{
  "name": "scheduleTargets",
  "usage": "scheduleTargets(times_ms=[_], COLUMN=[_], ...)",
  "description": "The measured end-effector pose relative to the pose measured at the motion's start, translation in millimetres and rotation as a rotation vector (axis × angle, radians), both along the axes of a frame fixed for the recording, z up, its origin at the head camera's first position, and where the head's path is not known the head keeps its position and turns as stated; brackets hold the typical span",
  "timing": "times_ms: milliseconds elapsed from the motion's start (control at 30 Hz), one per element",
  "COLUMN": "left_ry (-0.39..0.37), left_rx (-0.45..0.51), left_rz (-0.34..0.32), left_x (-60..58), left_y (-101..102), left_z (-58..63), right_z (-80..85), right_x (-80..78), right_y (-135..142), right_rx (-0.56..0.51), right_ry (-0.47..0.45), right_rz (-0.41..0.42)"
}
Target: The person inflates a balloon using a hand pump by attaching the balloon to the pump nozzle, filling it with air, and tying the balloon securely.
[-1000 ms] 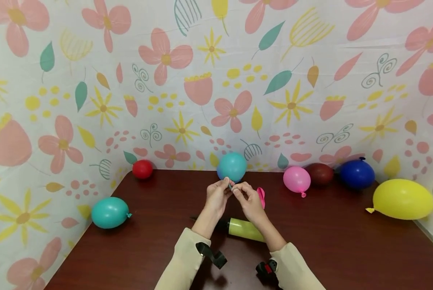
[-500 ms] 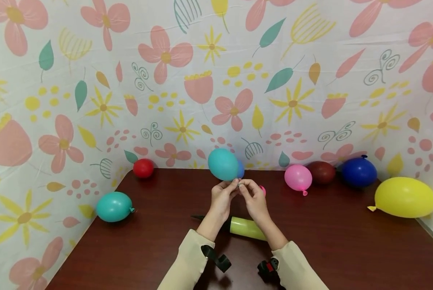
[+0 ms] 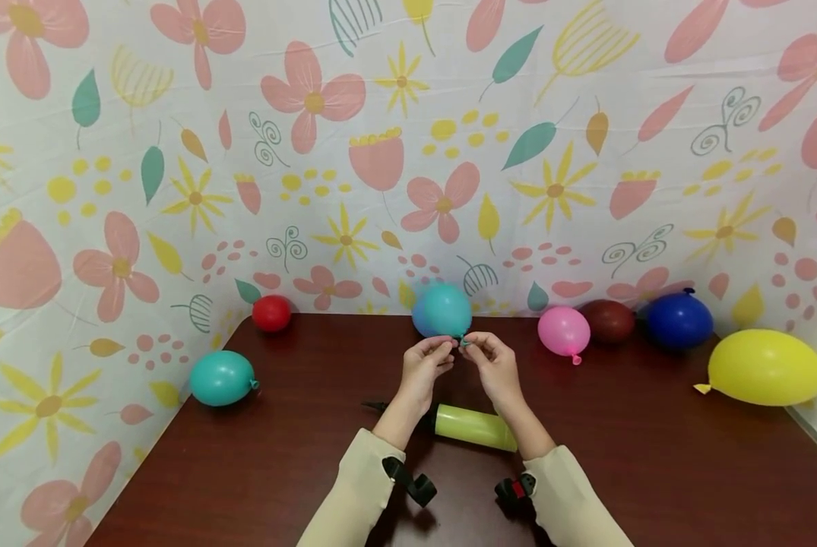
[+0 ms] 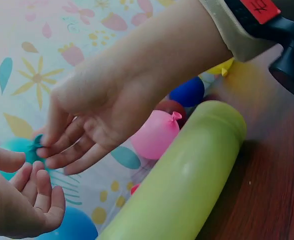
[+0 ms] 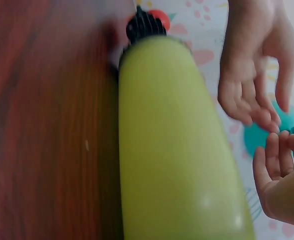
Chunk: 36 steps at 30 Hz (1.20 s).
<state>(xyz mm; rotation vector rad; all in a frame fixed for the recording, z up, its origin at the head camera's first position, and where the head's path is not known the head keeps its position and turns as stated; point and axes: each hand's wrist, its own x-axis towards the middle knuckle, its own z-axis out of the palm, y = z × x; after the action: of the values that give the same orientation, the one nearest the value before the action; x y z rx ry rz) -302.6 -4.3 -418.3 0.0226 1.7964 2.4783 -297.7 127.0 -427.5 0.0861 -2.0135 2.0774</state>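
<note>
Teal balloon [image 3: 452,305] farther right, beyond fingers [image 3: 485,340]

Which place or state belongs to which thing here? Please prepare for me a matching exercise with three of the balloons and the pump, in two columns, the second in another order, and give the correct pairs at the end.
Things
1. Red balloon
2. Pump
3. Yellow balloon
4. Central turquoise balloon

Places and states
A. Lying on its side, with its black nozzle pointing left in the head view
B. Pinched at its neck by the right hand
C. At the far left corner of the table
D. Nearest the right edge of the head view

Right pairs: 1-C, 2-A, 3-D, 4-B
</note>
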Motion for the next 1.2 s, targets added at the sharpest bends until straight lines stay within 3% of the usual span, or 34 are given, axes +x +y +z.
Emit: scheduleTargets(times_ms=[233, 467, 667, 833, 967, 1200], left_ry=[-0.045, -0.052, -0.001, 0.025, 0.055, 0.122], left_rx=[-0.014, -0.049, -0.171, -0.279, -0.336, -0.454], left_rz=[0.027, 0.015, 0.034, 0.057, 0.072, 0.062], left_x=[-3.8, -4.8, -7.5, -5.9, -5.7, -4.1], left_y=[-4, -10, -23, -34, -44, -72], left_z=[-7.1, -10.6, -10.8, -13.6, -18.3, -27.7], right_z=[-2.0, -15.2, -24.6, -24.2, -19.5, 0.8], right_x=[-12.9, -24.2, -24.2, -21.4, -16.8, -2.0], right_y=[37, 84, 104, 117, 122, 116], right_rx=[-0.035, 0.085, 0.044, 0.075, 0.109, 0.237], right_ry=[-0.084, -0.176, -0.236, -0.274, -0.251, -0.118], right_rz=[-0.064, -0.107, -0.111, -0.137, -0.165, -0.259])
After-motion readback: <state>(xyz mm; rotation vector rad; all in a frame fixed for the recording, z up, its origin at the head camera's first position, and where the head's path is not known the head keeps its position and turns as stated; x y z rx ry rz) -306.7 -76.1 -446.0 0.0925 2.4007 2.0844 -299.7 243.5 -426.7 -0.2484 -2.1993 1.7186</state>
